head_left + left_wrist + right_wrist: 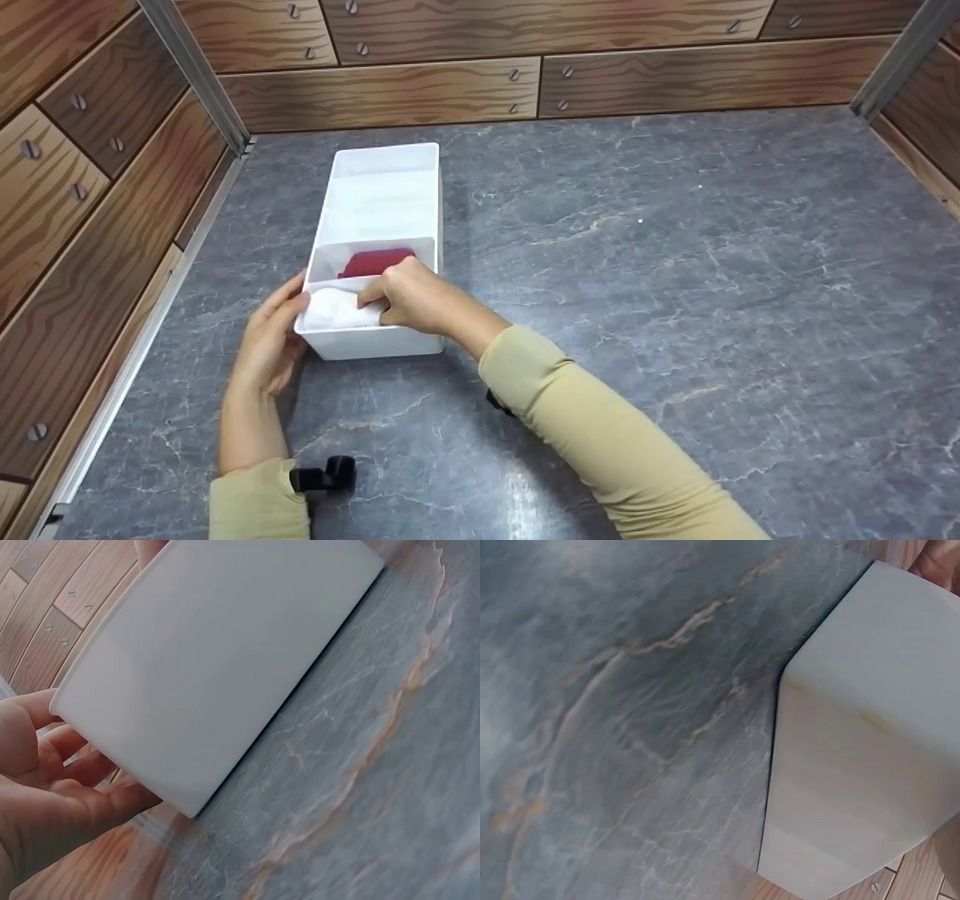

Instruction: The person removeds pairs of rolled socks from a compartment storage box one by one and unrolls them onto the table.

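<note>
A long white divided box point(384, 343) stands on the table, seen whole in the head view. In its front compartment lies a soft white bundle, which looks like folded cloth point(330, 309). My right hand point(420, 296) reaches over the right wall and pinches this cloth between thumb and fingers. With my left hand point(266, 345) I hold the box at its front left corner, thumb at the rim and fingers along the outer wall. A dark red folded piece, apparently cloth point(373, 262), sits in the compartment behind. Both wrist views mostly show the box's outer walls point(217, 667).
The grey marbled tabletop point(675, 262) surrounds the box. Wood-patterned panels point(390, 97) border the table at the back and sides, with metal posts point(199, 75) in the corners. Pale dividers point(382, 214) cross the rear of the box.
</note>
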{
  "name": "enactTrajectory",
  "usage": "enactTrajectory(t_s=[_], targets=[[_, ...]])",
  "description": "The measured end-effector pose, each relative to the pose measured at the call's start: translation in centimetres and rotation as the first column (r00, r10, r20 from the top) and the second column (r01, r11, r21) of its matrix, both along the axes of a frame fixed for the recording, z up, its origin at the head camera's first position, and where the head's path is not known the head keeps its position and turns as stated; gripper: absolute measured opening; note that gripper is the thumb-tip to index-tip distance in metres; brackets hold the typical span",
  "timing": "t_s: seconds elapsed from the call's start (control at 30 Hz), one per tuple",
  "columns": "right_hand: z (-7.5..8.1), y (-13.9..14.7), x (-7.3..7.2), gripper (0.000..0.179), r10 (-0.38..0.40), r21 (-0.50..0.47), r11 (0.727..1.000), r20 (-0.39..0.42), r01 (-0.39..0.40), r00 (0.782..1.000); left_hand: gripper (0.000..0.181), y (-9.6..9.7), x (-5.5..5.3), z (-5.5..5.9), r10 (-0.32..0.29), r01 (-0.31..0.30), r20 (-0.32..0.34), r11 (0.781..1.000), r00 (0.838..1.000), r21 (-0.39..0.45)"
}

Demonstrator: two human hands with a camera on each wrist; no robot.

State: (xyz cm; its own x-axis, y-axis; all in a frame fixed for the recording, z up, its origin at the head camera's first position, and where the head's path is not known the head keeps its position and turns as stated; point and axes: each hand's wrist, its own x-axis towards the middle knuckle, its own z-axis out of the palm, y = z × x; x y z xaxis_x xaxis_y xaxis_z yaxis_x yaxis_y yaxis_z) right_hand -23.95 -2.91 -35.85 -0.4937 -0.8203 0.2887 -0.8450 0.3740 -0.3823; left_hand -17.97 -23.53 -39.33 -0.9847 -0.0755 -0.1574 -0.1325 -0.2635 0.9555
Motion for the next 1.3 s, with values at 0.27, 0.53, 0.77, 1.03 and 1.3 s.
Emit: enactTrajectory(t_s=[0.27,0.53,0.77,1.03,1.3], targets=[[-0.6,0.6,0.0,0.026,0.033,-0.159,0.987,-0.013,-0.035,0.999,0.050,-0.2,0.1,-0.1,-0.009,0.009,0.016,1.000,1.000,-0.019],[-0.7,1.0,0.0,0.027,0.035,-0.227,0.973,-0.007,-0.036,0.999,0.049,-0.4,0.2,0.1,-0.004,0.007,0.060,0.998,0.998,-0.057],[-0.8,1.1,0.0,0.026,0.016,-0.270,0.963,0.027,-0.008,1.000,0.047,-0.3,0.1,0.1,0.037,-0.031,0.096,0.997,0.995,-0.066],[-0.4,1.2,0.1,0.025,0.009,-0.319,0.948,0.045,0.006,0.999,0.045,-0.3,0.0,0.1,0.049,-0.046,0.072,0.998,0.996,-0.047],[0.2,1.3,0.1,0.026,0.011,-0.339,0.941,0.072,0.014,0.997,0.055,-0.4,0.3,0.2,-0.014,-0.001,-0.163,0.996,0.987,-0.092]])
